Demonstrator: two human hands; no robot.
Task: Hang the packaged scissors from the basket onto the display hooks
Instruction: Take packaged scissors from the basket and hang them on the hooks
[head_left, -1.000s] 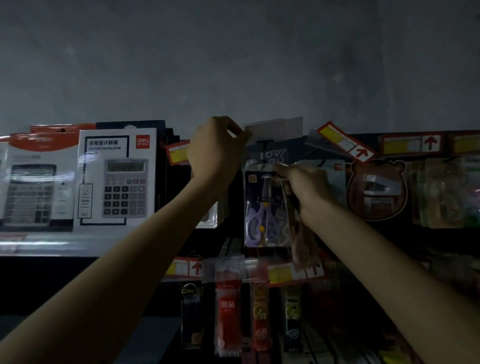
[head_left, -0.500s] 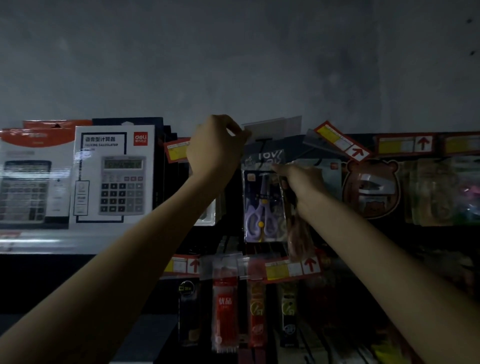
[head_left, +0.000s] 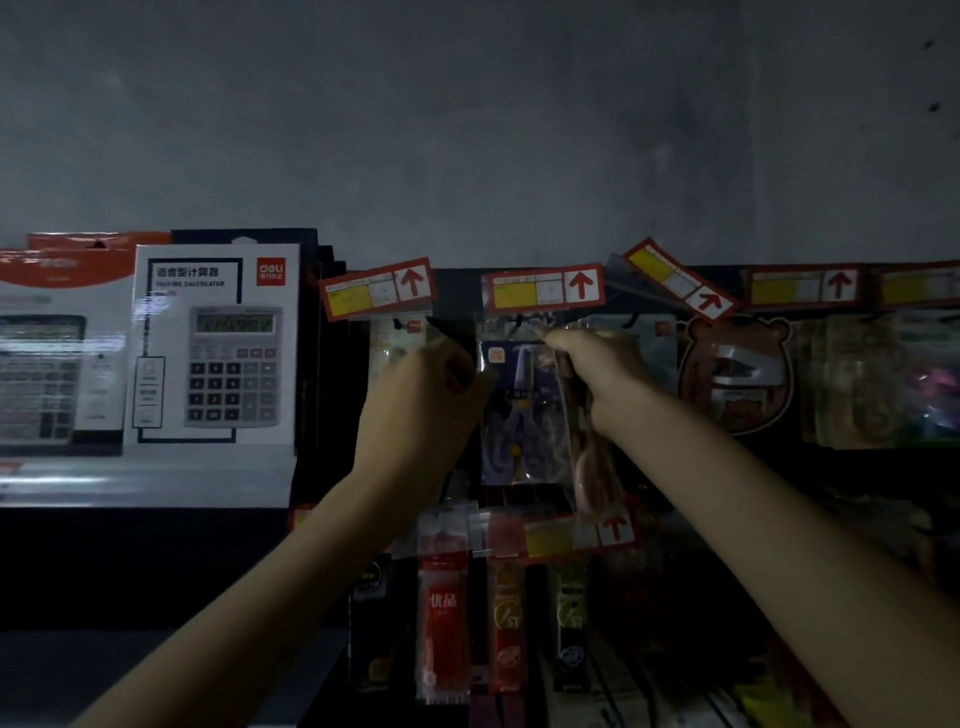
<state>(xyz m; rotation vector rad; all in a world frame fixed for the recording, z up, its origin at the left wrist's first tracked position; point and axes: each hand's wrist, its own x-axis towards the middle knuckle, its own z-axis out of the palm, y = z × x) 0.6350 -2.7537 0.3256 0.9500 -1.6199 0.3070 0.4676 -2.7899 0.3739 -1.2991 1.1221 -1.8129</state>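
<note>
Though dim and blurred in places, readable enough at centre frame. Right hand (head_left: 597, 369) up at the top row of the display, fingers (head_left: 558, 340) curled and pinching the top of a pinkish scissors packet (head_left: 592, 467), packet dangling edge-on below the fist. Just left of it, a blue-backed scissors packet (head_left: 519, 415) facing outward, hanging beneath a red-and-yellow price tag (head_left: 545, 287); hook too dark to make out. Cannot tell whether touching the pinkish packet or only beside it. Left hand (head_left: 415, 400) at the left edge of the blue-backed packet, fingers bent inward; cannot tell whether gripping the packet or only resting against it.

Right of centre, a second price tag (head_left: 675, 283) tilted down to the right, and below it a bear-shaped packet (head_left: 737, 374). At middle left, a white calculator box (head_left: 208, 353) standing upright on a shelf, another like it further left, blurred. Lower centre, a row of narrow pen packets (head_left: 441, 613) hanging under a lower price tag (head_left: 576, 538). Across the whole upper half, bare grey wall (head_left: 467, 104).
</note>
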